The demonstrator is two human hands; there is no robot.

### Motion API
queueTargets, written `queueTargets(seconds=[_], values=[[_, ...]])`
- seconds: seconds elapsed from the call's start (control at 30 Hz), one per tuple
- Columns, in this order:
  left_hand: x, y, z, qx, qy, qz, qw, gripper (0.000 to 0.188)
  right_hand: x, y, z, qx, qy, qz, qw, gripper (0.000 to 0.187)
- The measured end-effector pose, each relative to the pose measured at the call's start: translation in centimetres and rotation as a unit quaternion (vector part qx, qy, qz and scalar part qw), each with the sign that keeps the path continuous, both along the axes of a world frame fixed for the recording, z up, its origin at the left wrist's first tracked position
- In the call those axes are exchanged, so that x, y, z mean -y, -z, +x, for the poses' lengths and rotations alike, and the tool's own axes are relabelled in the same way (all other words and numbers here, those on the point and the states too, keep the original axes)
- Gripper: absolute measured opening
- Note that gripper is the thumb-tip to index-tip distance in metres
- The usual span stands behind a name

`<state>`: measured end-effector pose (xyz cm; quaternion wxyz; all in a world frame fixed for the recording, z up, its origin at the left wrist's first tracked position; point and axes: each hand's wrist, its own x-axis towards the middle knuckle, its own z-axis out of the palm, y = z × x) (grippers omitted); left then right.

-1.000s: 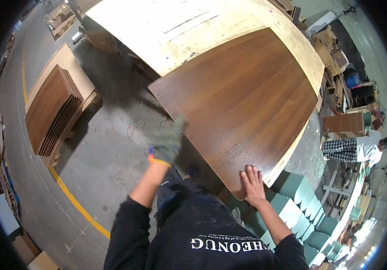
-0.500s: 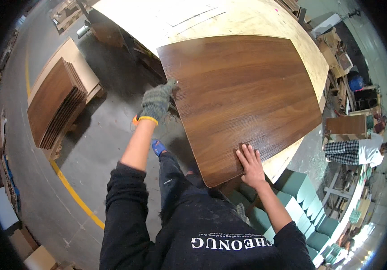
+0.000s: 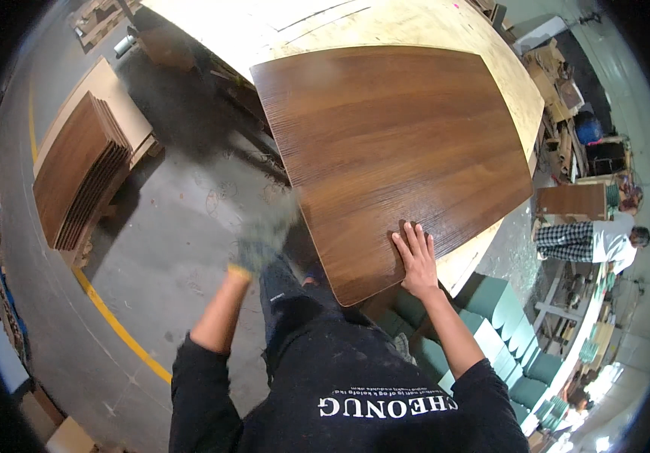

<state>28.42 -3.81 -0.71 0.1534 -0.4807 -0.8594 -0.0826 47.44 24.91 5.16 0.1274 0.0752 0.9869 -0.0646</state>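
A dark brown wood-grain board point(image 3: 393, 151) with rounded corners lies on a pale plywood-topped table point(image 3: 212, 26), its near end jutting past the table edge. My bare right hand point(image 3: 418, 260) rests flat on the board's near right part, fingers stretched out. Beside the board's left edge is my left hand point(image 3: 264, 230), in a grey-green knit glove with a yellow cuff. Motion smears that hand, so its fingers do not show, nor whether they touch the edge.
On the left, several matching brown boards point(image 3: 83, 166) are stacked on a pallet. Green foam-like blocks point(image 3: 499, 325) sit below the table at the right. Farther right, another person point(image 3: 589, 241) stands near a bench. A yellow line point(image 3: 121, 325) crosses the grey floor.
My left hand has moved down along the board's left edge, toward me, and is now blurred. My right hand stays flat on the board. The whole view has shifted slightly.
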Motion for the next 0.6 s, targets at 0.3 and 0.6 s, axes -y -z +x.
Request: queueTargets(seconds=[0.3,0.6], values=[[-2.0,-0.4,4.7,0.253,0.079,0.2,0.943,0.047,0.0,1.2,0.3,-0.034,-0.01,0.007,0.999,0.104],[3.4,-3.3,3.6,0.147,-0.021,0.009,0.989,0.049,5.8,1.7,-4.6,-0.052,0.008,0.026,0.998,0.093]])
